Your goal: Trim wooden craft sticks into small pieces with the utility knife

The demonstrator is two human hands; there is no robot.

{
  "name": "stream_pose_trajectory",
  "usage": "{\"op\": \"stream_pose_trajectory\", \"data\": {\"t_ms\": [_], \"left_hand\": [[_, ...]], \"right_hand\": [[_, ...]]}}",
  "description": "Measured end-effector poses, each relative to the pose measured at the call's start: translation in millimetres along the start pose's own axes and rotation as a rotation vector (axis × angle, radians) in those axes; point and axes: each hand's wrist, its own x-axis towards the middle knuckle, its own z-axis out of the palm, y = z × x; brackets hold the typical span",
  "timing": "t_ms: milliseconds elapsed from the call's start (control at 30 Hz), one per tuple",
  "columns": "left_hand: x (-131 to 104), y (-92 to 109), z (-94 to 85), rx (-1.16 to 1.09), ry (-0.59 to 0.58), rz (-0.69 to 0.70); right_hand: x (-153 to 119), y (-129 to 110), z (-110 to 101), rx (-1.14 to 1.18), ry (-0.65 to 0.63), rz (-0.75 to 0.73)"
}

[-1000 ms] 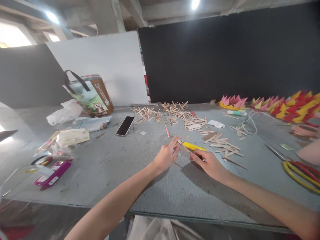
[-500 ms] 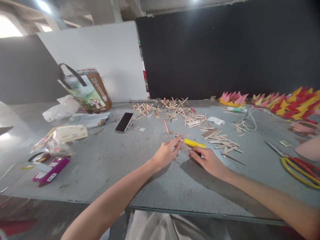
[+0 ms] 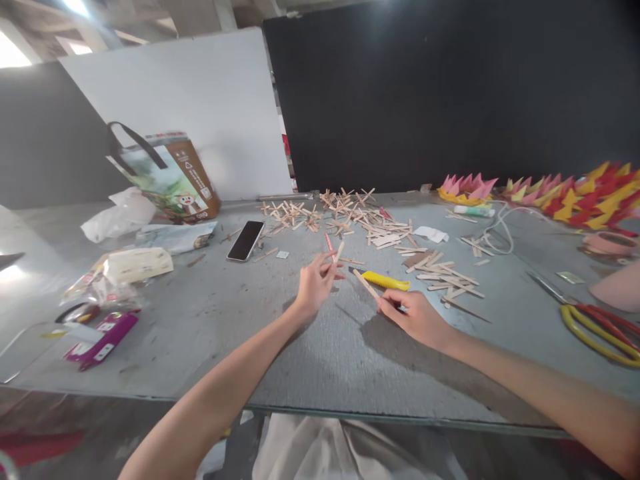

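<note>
My left hand [image 3: 316, 285] pinches a short wooden craft stick [image 3: 340, 251] that points up and away between its fingertips. My right hand [image 3: 414, 319] grips another craft stick [image 3: 365, 283] by its near end, the far end angled up to the left. The two sticks are apart. Just behind the right hand's stick lies a yellow utility knife [image 3: 386, 280] with its dark tip toward the left. A pink patterned pen-like stick [image 3: 329, 243] rests on the table behind my left hand, which partly hides it.
Loose craft sticks [image 3: 450, 277] lie right of the knife, and crossed sticks [image 3: 293, 215] are heaped farther back. A phone [image 3: 245, 241], a printed bag [image 3: 175, 177] and a purple object [image 3: 103, 341] are at left. Large scissors [image 3: 570, 310] and paper crowns [image 3: 467, 188] are at right.
My left hand has moved left and away from the right hand, carrying the short craft stick. The right hand stays nearly in place, its stick now more fully visible. The view has shifted slightly.
</note>
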Motion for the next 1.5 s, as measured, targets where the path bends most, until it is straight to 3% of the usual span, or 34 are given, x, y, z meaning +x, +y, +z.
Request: {"op": "stream_pose_trajectory", "data": {"t_ms": [133,433,633,767,900,1033,1233,1333,1500], "left_hand": [[6.4,-5.5,-6.0,-0.102,0.022,-0.059],[-5.6,4.8,9.3,-0.291,-0.251,-0.066],[-8.3,7.4,9.2,-0.214,-0.251,-0.007],[-10.0,11.3,6.4,-0.048,-0.248,0.096],[-13.4,13.3,5.7,0.131,-0.321,0.212],[-17.6,12.2,11.8,0.159,-0.356,0.255],[-10.2,5.5,8.4,0.199,-0.27,0.234],[3.8,-6.8,-7.8,0.224,-0.148,0.216],[30.6,-36.3,-44.0,0.465,0.056,0.084]], "right_hand": [[1.3,2.3,0.5,-0.017,0.001,-0.003],[1.7,0.6,-1.6,-0.013,0.005,-0.03],[2.5,4.7,0.9,0.004,-0.008,-0.005],[2.2,3.8,1.1,0.012,-0.004,0.001],[1.8,3.2,1.7,0.018,-0.016,0.011],[3.0,3.0,1.5,0.029,-0.032,0.027],[2.8,0.8,-0.5,0.038,-0.06,0.031],[1.4,2.7,-0.4,0.011,-0.062,0.015],[2.9,8.9,-3.1,-0.12,0.009,-0.1]]}}
